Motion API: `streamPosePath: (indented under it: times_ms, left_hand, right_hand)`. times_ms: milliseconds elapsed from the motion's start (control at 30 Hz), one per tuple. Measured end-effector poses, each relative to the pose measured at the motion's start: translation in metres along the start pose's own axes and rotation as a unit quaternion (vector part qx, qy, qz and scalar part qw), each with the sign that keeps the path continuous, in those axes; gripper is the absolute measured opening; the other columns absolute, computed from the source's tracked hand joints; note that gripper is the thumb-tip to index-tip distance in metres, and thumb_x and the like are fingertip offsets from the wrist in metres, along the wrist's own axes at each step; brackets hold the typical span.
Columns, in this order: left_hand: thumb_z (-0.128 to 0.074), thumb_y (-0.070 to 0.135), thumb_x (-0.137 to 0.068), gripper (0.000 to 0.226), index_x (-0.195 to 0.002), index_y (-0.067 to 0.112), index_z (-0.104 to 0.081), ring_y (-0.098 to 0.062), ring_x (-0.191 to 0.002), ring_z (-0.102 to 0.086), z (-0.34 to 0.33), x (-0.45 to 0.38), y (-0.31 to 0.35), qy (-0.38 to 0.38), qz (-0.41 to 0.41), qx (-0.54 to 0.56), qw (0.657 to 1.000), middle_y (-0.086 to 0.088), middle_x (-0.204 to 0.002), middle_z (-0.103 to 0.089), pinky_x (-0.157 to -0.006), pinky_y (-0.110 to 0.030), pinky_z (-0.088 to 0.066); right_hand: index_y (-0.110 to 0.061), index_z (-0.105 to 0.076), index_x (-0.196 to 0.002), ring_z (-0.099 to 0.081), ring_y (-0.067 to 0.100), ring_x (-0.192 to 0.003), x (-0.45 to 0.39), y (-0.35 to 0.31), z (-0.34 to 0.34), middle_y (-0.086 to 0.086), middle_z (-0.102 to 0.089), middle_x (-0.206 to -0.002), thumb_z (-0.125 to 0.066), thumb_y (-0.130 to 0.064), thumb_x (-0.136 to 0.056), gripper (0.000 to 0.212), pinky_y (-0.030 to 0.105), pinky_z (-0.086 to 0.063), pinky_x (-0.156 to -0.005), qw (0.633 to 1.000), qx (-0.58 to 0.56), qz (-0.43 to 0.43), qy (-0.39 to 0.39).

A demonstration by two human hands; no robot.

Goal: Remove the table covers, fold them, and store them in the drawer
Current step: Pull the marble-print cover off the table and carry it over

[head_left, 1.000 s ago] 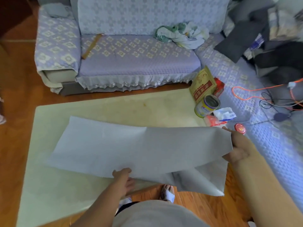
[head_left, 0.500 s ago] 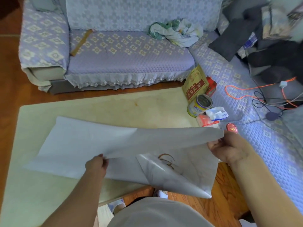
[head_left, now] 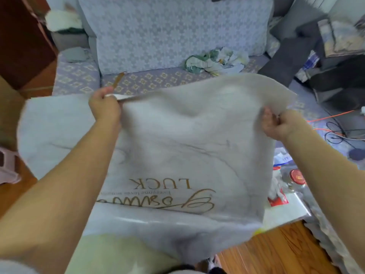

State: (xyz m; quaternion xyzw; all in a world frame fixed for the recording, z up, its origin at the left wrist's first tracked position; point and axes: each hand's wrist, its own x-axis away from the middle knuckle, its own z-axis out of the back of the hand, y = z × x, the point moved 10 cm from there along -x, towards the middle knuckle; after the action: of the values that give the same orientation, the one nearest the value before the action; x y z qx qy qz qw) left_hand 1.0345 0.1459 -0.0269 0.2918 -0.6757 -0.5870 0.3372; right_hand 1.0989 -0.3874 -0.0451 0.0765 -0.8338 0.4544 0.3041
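Both hands are holding the cover [head_left: 177, 147]. The left hand [head_left: 104, 106] pinches its top edge between thumb and curled fingers. The right hand [head_left: 276, 122] is curled tight on the other side of that same top edge. Neither hand has let go.

In the head view, which is the only view, the cover is lifted up in the air in front of the person. It hangs down from the two hands like a big sheet. The top edge runs from one hand to the other, and the part between them puffs up a little. The bottom drops toward the person's legs. Gold letters show on it, upside down. The cover looks blurry, so I think it is moving.

Part of the cover sticks out past the left hand and seems to lie low near the sofa [head_left: 158, 36].

I think the job is at an early part. This cover looks like it is off the table and the folding has only begun. It is not a neat small bundle yet. No drawer shows, so putting it away is not done yet. I cannot tell if there are more covers.
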Motion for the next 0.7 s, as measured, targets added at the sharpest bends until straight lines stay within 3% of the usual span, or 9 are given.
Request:
streamPosePath:
  times_ms: [67,167,267,333,400,500,633,700]
  left_hand:
    - [-0.057,0.008,-0.092,0.043,-0.133,0.022,-0.058,-0.019,-0.084,-0.062,-0.019,-0.031,0.003,-0.072,0.015,-0.097,0.993,-0.015,-0.123,-0.066,-0.067,-0.026,-0.051]
    - [-0.057,0.024,-0.101,0.058,-0.156,0.029,-0.036,-0.015,-0.084,-0.054,-0.027,-0.017,-0.062,-0.195,0.068,-0.283,0.937,-0.005,-0.133,-0.056,-0.066,-0.026,-0.041]
    - [-0.054,0.025,-0.103,0.055,-0.156,0.024,-0.037,-0.023,-0.106,-0.058,0.020,0.059,-0.177,-0.308,0.080,-0.480,0.817,-0.007,-0.151,-0.047,-0.079,-0.027,-0.045]
    - [-0.055,0.026,-0.103,0.058,-0.157,0.022,-0.034,-0.027,-0.131,-0.053,0.096,0.130,-0.267,-0.359,0.165,-0.561,0.727,-0.008,-0.159,-0.040,-0.098,-0.029,-0.046]
    - [-0.054,0.026,-0.103,0.059,-0.157,0.015,-0.033,-0.026,-0.140,-0.046,0.179,0.198,-0.324,-0.359,0.271,-0.580,0.680,-0.010,-0.161,-0.037,-0.106,-0.027,-0.041]
    - [-0.052,0.024,-0.103,0.047,-0.148,0.010,-0.047,-0.023,-0.138,-0.048,0.274,0.264,-0.352,-0.313,0.371,-0.574,0.660,-0.010,-0.156,-0.043,-0.102,-0.023,-0.040]
    - [-0.054,0.022,-0.101,0.017,-0.104,0.015,-0.070,-0.023,-0.109,-0.063,0.367,0.302,-0.362,-0.256,0.472,-0.569,0.623,-0.010,-0.130,-0.066,-0.090,-0.029,-0.050]
    - [-0.054,0.021,-0.101,0.015,-0.107,0.013,-0.066,-0.021,-0.093,-0.063,0.404,0.302,-0.366,-0.216,0.506,-0.560,0.620,-0.009,-0.118,-0.068,-0.083,-0.034,-0.054]
  right_hand:
    - [-0.014,-0.060,-0.091,-0.071,0.016,-0.060,-0.018,-0.009,-0.024,0.009,-0.071,-0.079,-0.040,-0.017,-0.105,0.025,0.028,-0.058,-0.055,0.999,0.024,0.018,-0.041]
    - [-0.024,-0.056,-0.107,-0.070,0.027,-0.093,-0.045,0.042,-0.025,0.006,-0.063,-0.117,-0.045,-0.033,-0.105,0.014,0.038,-0.058,-0.073,0.983,0.167,0.004,-0.071]
    - [-0.019,-0.055,-0.124,-0.067,0.032,-0.101,-0.034,0.157,0.021,0.008,-0.063,-0.120,-0.054,-0.025,-0.102,0.023,0.041,-0.056,-0.083,0.948,0.290,-0.091,-0.090]
    - [-0.010,-0.061,-0.120,-0.069,0.033,-0.090,-0.012,0.237,0.086,0.012,-0.066,-0.108,-0.058,-0.019,-0.100,0.022,0.040,-0.056,-0.079,0.916,0.355,-0.177,-0.055]
    - [-0.004,-0.063,-0.110,-0.068,0.031,-0.072,0.020,0.297,0.155,0.015,-0.065,-0.091,-0.060,-0.015,-0.098,0.016,0.033,-0.055,-0.063,0.873,0.413,-0.261,-0.005]
    - [-0.004,-0.057,-0.091,-0.059,0.027,-0.054,0.064,0.360,0.230,0.016,-0.058,-0.074,-0.053,-0.005,-0.098,0.008,0.026,-0.045,-0.051,0.823,0.434,-0.361,0.055]
    - [0.003,-0.056,-0.103,-0.060,0.030,-0.062,0.078,0.420,0.260,0.021,-0.061,-0.083,-0.049,-0.003,-0.098,0.010,0.029,-0.049,-0.052,0.818,0.413,-0.387,0.106]
    - [0.002,-0.054,-0.110,-0.059,0.032,-0.071,0.081,0.458,0.252,0.024,-0.061,-0.091,-0.048,-0.005,-0.099,0.015,0.034,-0.053,-0.055,0.823,0.371,-0.414,0.120]
